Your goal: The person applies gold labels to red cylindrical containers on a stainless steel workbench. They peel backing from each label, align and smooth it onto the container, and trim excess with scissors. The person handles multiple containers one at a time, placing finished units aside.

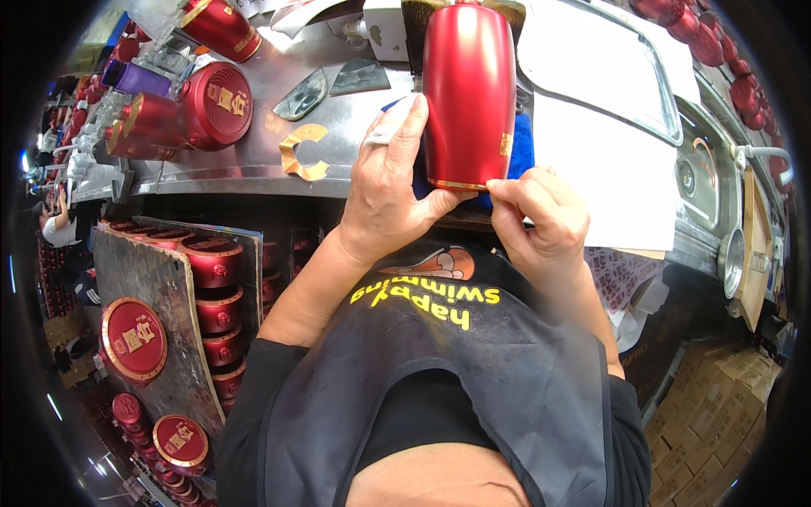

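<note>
Nearest: dark apron [325,401]. Red vessel [469,93] over blue cloth [524,152], long axis running away from apron, gold-rimmed end [456,185] nearer. Left hand [387,169] clasped on vessel's left side; right hand [541,211]: thumb and forefinger together at rim.

Bottle [467,93] left of sink [703,162]
</note>
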